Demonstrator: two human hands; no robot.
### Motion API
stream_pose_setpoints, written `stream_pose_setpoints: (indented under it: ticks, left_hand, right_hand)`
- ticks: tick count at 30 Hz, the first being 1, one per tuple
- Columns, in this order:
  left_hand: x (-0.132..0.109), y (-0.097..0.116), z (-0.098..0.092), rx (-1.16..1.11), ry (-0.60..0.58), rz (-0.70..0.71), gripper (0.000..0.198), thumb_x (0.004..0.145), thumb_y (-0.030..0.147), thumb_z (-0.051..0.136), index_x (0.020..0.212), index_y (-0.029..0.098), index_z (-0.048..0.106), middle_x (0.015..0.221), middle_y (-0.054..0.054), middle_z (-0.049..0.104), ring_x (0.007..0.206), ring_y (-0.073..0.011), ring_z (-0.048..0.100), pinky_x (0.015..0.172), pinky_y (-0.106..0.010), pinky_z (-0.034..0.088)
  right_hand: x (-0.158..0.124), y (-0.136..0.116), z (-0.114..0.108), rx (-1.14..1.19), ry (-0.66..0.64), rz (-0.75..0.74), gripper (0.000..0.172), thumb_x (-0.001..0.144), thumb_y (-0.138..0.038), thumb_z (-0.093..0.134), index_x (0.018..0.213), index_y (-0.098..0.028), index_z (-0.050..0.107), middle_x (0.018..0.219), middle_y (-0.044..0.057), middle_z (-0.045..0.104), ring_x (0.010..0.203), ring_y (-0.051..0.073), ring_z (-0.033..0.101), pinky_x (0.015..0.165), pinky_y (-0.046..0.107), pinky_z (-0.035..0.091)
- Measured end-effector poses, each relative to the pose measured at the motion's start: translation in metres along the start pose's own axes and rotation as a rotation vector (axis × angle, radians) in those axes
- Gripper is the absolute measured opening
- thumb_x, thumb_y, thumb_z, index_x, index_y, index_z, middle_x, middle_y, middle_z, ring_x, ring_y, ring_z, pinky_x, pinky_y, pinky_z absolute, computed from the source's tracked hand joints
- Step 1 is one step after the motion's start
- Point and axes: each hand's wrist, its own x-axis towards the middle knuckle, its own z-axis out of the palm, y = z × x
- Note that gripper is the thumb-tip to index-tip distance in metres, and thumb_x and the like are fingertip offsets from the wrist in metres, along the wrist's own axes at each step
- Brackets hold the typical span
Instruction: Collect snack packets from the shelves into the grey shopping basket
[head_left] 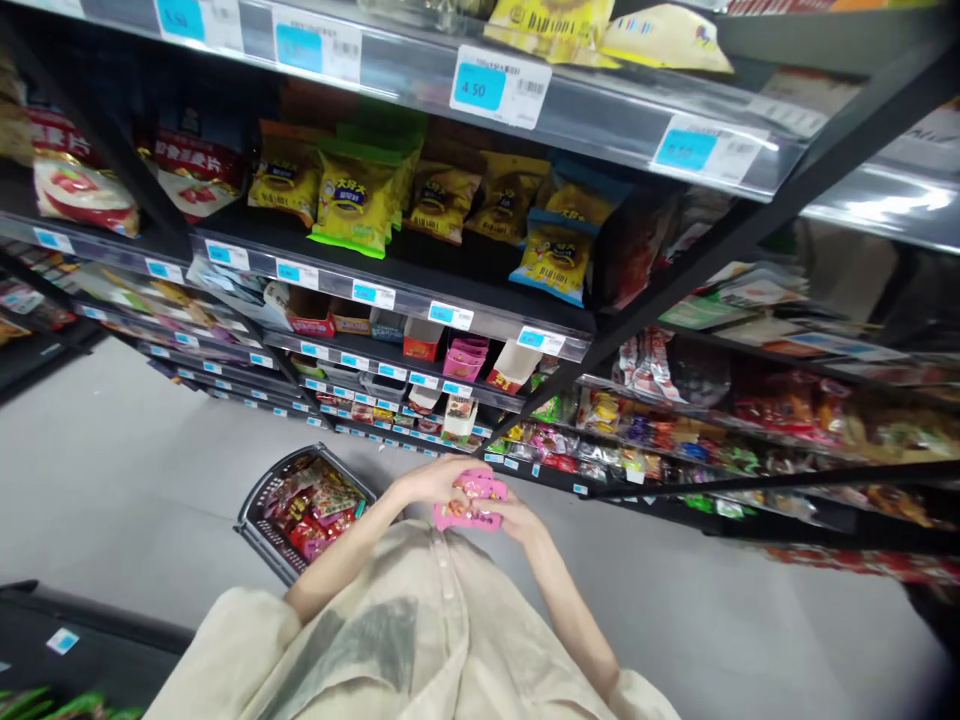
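Close to my body, at the lower middle of the head view, both hands are closed on pink snack packets (484, 490). There seems to be more than one packet, overlapping each other. My left hand (439, 482) grips them from the left and top, and my right hand (514, 518) holds their right side with its fingers across the front. Similar pink packets (466, 358) stand in a box on a shelf ahead. On the floor to my left sits a dark shopping basket (259, 490), filled with colourful snack packs (319, 500).
Ahead runs a black shelf unit (450, 270) with price tags along its edges and yellow and green snack bags (354, 195). More shelves with packaged food (787, 400) extend to the right. Behind me at lower left is another dark shelf (97, 640). Grey floor (165, 460) lies between.
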Motion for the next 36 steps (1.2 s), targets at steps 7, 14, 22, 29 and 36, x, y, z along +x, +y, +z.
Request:
stream_pose_setpoints:
  ticks: [7,14,22,29,36]
  left_hand:
    - [0.037,0.005,-0.024,-0.063,0.163,0.073,0.062,0.063,0.016,0.088,0.123,0.027,0.075,0.127,-0.007,0.075,0.119,-0.0293,0.07,0.107,-0.037,0.05]
    - [0.053,0.011,-0.019,-0.526,0.506,-0.149,0.043,0.085,0.046,0.078,0.117,0.018,0.068,0.111,-0.01,0.074,0.103,-0.0248,0.07,0.093,-0.034,0.053]
    - [0.019,0.004,-0.007,-0.603,0.324,-0.169,0.069,0.074,0.037,0.088,0.137,0.023,0.064,0.135,-0.011,0.067,0.125,-0.0294,0.062,0.108,-0.038,0.048]
    - [-0.046,-0.006,0.012,-0.478,0.099,-0.171,0.052,0.071,0.034,0.088,0.118,0.018,0.074,0.113,-0.009,0.075,0.102,-0.0261,0.07,0.092,-0.033,0.054]
    - [-0.069,-0.003,0.03,-0.258,0.154,-0.292,0.024,0.085,0.029,0.074,0.106,0.018,0.078,0.099,-0.007,0.08,0.088,-0.022,0.074,0.078,-0.028,0.054]
  right_hand:
    - [0.009,-0.051,-0.006,-0.145,0.167,-0.227,0.062,0.05,-0.035,0.102,0.106,-0.021,0.078,0.104,0.007,0.082,0.092,0.028,0.079,0.092,0.044,0.063]
    - [0.023,-0.082,-0.002,-0.211,0.453,-0.516,0.049,0.061,-0.047,0.097,0.097,-0.02,0.08,0.097,0.007,0.082,0.087,0.027,0.077,0.086,0.043,0.063]
    - [0.008,-0.079,-0.003,-0.238,0.195,-0.211,0.053,0.052,-0.039,0.101,0.097,-0.017,0.081,0.095,0.008,0.083,0.083,0.027,0.078,0.084,0.042,0.063]
    - [-0.013,-0.024,0.009,-0.189,0.105,0.044,0.046,0.044,-0.024,0.102,0.083,-0.018,0.077,0.078,0.0,0.079,0.067,0.017,0.072,0.063,0.026,0.059]
    - [-0.03,0.016,0.021,-0.004,0.068,0.205,0.048,0.05,-0.029,0.101,0.092,-0.016,0.08,0.091,0.008,0.082,0.077,0.023,0.078,0.075,0.032,0.064]
